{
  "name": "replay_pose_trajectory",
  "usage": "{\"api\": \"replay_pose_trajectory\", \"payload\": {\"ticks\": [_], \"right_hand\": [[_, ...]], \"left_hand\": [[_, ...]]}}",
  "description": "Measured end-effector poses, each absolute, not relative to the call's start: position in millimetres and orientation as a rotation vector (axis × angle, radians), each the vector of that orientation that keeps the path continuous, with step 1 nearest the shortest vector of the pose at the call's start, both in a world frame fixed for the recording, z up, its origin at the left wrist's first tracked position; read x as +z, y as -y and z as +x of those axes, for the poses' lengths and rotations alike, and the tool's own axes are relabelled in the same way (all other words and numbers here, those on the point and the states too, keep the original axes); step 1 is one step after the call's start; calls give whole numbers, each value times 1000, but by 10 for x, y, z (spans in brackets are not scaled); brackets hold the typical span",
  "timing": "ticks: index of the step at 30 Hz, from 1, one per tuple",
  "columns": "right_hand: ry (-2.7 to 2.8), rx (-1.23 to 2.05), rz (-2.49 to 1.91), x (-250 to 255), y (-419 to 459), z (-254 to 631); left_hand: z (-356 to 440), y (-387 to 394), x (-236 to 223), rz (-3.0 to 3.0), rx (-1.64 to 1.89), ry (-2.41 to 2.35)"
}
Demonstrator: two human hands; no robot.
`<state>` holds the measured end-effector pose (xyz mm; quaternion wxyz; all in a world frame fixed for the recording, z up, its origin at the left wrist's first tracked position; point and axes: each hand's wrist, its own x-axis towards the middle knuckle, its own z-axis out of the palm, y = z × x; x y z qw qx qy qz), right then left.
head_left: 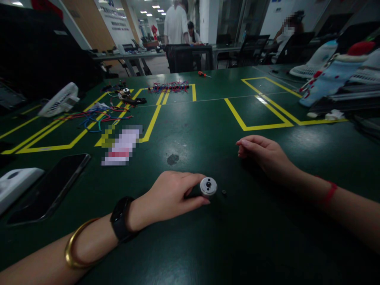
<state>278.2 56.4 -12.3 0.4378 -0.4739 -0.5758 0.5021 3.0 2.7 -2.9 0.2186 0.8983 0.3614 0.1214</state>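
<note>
My left hand is closed around a small cylindrical motor, thumb on the near side and fingers on the far side. The motor's round silver end faces up toward me, with a dark centre and two small dark holes. Just right of it, a tiny dark ring-shaped piece lies on the green tabletop. Farther right, my right hand rests on its side with its fingers curled and pressed together. Whatever those fingers may hold is hidden.
A dark phone and a white device lie at left. Beyond are a blurred-out card, loose wires, a wire bundle, a screwdriver and yellow tape. A blue bottle-shaped object stands at right.
</note>
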Motion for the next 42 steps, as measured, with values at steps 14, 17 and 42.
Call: {"api": "replay_pose_trajectory", "payload": {"ticks": [14, 17, 42], "right_hand": [[2699, 707, -898, 77, -252, 2663], [2640, 733, -939, 31, -270, 2639], [2500, 471, -748, 195, -21, 2412]], "left_hand": [[35, -28, -27, 2506, 334, -1003], [33, -30, -29, 2518, 330, -1006], [49, -16, -43, 2552, 366, -1008]]}}
